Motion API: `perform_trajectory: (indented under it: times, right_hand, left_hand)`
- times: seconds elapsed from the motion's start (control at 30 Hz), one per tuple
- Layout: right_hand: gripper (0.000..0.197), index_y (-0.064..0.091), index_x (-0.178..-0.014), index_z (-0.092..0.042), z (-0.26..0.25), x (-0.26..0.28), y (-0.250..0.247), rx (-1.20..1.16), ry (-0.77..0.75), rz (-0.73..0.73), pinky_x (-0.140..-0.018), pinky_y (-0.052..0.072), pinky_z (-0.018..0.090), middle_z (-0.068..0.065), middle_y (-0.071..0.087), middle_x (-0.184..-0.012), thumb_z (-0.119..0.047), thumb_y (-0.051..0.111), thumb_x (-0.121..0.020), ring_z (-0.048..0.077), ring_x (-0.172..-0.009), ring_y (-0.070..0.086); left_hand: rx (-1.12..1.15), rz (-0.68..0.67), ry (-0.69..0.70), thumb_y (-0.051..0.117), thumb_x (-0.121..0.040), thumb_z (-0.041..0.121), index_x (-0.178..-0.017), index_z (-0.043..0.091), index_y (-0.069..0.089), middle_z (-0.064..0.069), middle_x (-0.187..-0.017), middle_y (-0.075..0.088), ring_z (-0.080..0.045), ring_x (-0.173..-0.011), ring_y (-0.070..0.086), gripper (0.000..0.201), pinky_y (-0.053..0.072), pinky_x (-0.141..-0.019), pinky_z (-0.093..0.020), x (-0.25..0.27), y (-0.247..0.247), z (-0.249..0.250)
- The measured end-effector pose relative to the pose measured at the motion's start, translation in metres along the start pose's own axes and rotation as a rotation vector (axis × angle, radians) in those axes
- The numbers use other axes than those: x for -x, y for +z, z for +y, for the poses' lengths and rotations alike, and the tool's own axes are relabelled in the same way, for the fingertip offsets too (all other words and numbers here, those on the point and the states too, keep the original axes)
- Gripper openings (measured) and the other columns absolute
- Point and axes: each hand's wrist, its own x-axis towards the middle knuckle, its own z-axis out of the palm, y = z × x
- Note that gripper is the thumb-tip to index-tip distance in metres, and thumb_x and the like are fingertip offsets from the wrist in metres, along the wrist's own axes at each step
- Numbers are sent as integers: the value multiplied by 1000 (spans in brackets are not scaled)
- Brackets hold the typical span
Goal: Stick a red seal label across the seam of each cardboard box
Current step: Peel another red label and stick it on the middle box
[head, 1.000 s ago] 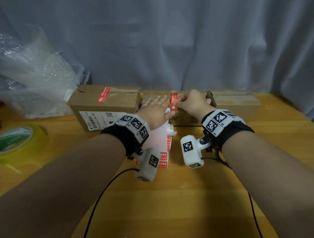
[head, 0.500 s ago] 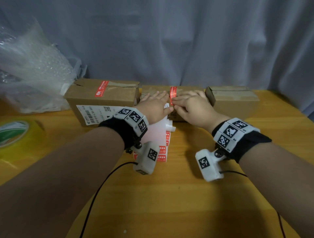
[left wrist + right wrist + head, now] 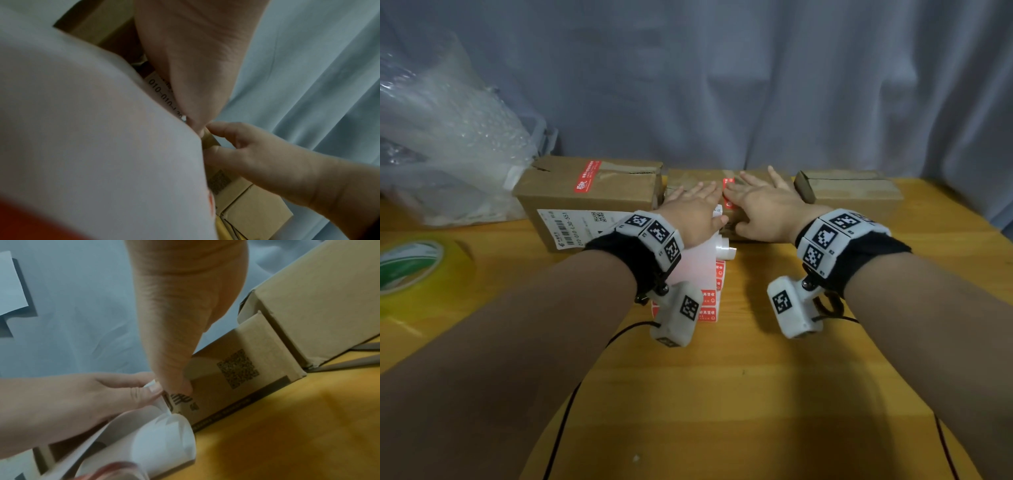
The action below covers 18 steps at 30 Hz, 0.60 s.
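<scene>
Three cardboard boxes stand in a row at the back of the table. The left box (image 3: pixel 599 192) carries a red seal label (image 3: pixel 585 181) across its top seam. On the middle box (image 3: pixel 690 180) a red label (image 3: pixel 728 192) runs over the top and down the front edge. My left hand (image 3: pixel 693 209) lies flat on that box just left of the label. My right hand (image 3: pixel 760 200) lies flat just right of it, fingers spread, thumb on the box front (image 3: pixel 236 369). The right box (image 3: pixel 856 195) shows no label.
A roll of red labels on white liner (image 3: pixel 710 274) lies under my left wrist, in front of the middle box. A yellow tape roll (image 3: pixel 410 270) sits at the left edge. Bubble wrap (image 3: pixel 448 137) is piled at the back left. A grey curtain hangs behind.
My right hand stopped pinching the label's top end and flattened onto the middle box. Both hands now lie with fingers straight on either side of the label.
</scene>
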Motion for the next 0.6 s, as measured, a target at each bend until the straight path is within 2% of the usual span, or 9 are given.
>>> perform_trajectory:
  times: [0.2,0.3,0.4,0.5,0.6]
  right_hand:
    - [107,6,-149,-20,7,-20,-6,-77,52,-100,-114,-12,58,-4,4,-160,-62,63,-69,25,-147,-4]
    - [114,7,-149,-23,13,-28,-10,-42,44,-116,-113,-13,61,-4,-2,-160,-69,64,-62,28,-147,-8]
    - [112,15,-148,-23,14,-27,-9,-56,31,-80,-113,-11,61,-4,-3,-160,-69,66,-60,28,-147,-8]
    - [99,24,-146,-20,11,-20,-4,-66,-5,-12,-114,-11,57,-5,14,-159,-63,65,-67,23,-148,-1]
    - [75,35,-142,-17,11,-8,4,-99,-42,100,-118,-6,48,-4,31,-154,-50,62,-80,16,-147,11]
  left_hand:
    - [6,15,-1,23,-98,45,-151,16,-3,1,-161,-3,-15,-148,-4,65,-2,-121,-39,0,0,1]
    - [10,23,-2,24,-98,45,-151,17,-3,1,-161,-2,-16,-148,-3,66,-2,-120,-38,0,1,0]
    - [9,26,-5,24,-98,45,-152,17,-3,1,-161,-2,-15,-148,-3,65,-1,-120,-38,0,1,1]
    - [3,36,-6,23,-99,44,-152,16,-1,-1,-161,-1,-16,-148,-2,64,0,-120,-38,1,1,3]
    - [3,25,-5,22,-99,44,-151,16,-1,-1,-161,-3,-16,-148,-2,64,-1,-120,-37,3,0,3]
